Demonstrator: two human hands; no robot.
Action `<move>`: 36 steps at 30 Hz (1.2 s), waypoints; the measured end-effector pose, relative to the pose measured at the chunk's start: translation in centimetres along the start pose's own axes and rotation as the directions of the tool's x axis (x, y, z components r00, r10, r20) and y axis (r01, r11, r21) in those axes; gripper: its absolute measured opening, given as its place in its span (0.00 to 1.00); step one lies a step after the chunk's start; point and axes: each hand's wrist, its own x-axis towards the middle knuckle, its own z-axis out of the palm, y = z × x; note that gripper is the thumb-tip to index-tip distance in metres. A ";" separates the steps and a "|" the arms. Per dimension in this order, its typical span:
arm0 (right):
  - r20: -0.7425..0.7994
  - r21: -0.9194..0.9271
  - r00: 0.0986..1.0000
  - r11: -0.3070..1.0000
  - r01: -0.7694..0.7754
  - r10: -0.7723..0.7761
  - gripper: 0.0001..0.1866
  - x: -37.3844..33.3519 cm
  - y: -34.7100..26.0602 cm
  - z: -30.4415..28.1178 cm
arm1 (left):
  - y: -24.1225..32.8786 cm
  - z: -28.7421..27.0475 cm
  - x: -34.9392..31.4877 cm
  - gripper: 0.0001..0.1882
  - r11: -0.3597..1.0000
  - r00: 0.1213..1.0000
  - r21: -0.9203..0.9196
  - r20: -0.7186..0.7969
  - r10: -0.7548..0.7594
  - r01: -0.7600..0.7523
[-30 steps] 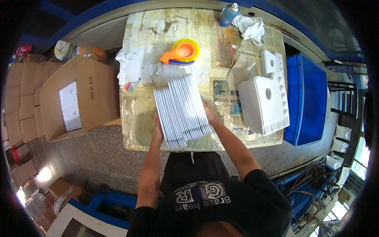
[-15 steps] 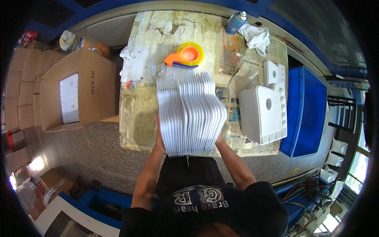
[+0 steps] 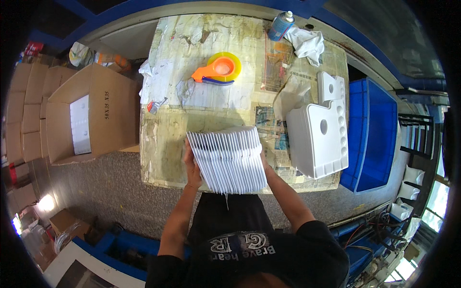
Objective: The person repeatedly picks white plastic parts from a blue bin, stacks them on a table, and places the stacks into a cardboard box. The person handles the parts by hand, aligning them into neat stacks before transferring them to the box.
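Observation:
Between my two hands is a stack of white plastic paint palettes [image 3: 228,163], standing on edge with their thin rims showing as rows. My left hand [image 3: 190,165] presses on the stack's left side, its fingers partly behind the outer palette. On the opposite side my right hand [image 3: 266,167] clasps the stack, mostly hidden by it. The stack is over the near edge of the paper-covered table. To its right stands another pile of white palettes [image 3: 317,144], showing a thumb hole and round wells, with a smaller palette pile [image 3: 331,87] behind it.
An orange tape dispenser [image 3: 222,67] with yellow tape lies mid-table [image 3: 192,38]. A spray can [image 3: 281,26] and white cloth [image 3: 307,45] are at the back right. A blue crate [image 3: 372,139] stands right; an open cardboard box [image 3: 113,110] holding white palettes stands left.
The held stack has come down toward me and tilted, so it looks shorter and its rims line up more evenly. Both hands still hold its sides.

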 end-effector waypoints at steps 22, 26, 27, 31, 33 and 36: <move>-0.068 -0.986 0.992 0.142 -0.083 0.106 0.49 -5.2 -21.1 15.1 | -1.8 -1.9 -1.6 0.30 0.887 0.882 -0.071 0.170 -0.440 0.456; -0.001 -0.975 0.988 -0.220 0.034 0.156 0.62 -8.4 -22.9 14.4 | -4.0 1.1 -0.9 0.30 0.856 0.833 -0.027 0.250 -0.494 0.516; -0.030 -0.954 0.979 -0.299 0.033 0.203 0.63 -9.7 -23.1 14.7 | -4.4 1.7 -0.9 0.30 0.852 0.827 -0.026 0.258 -0.500 0.523; 0.096 -0.973 0.971 -0.227 0.045 -0.217 0.62 -12.5 -23.5 15.9 | -4.7 2.3 -1.3 0.29 0.843 0.816 -0.011 0.259 -0.517 0.538; 0.081 -0.967 0.973 -0.255 0.024 -0.218 0.60 -13.5 -23.9 16.4 | -4.5 2.2 -1.7 0.29 0.845 0.819 -0.003 0.249 -0.517 0.534; -0.053 -0.997 0.990 -0.043 -0.059 -0.130 0.61 -14.5 -24.1 16.3 | -4.0 2.1 -2.5 0.29 0.849 0.824 0.013 0.234 -0.515 0.527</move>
